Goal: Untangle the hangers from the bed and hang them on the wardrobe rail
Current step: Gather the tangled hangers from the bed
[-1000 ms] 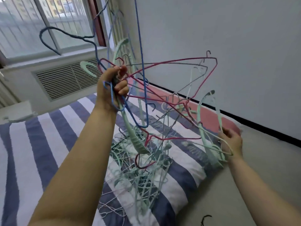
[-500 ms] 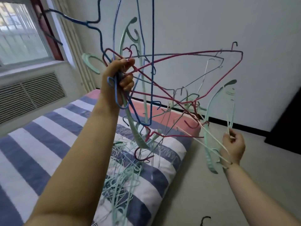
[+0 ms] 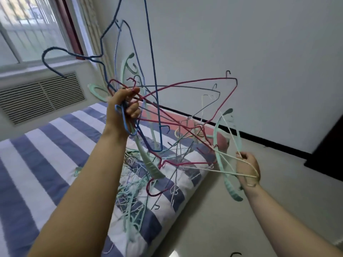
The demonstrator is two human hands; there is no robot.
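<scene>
My left hand point(image 3: 123, 106) holds a tangled bunch of hangers point(image 3: 167, 112) clenched above the striped bed point(image 3: 46, 154). My right hand point(image 3: 247, 168) grips a white hanger point(image 3: 222, 158) beyond the bed's right edge.

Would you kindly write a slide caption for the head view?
Left hand lifts tangled hangers above the striped bed; right hand pulls a white hanger.

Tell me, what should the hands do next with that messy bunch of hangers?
Probably the right hand should ease its thin white wire hanger sideways, away from the tangle. The left hand grips the red and blue wire hangers high, and they cross the white one.
</scene>
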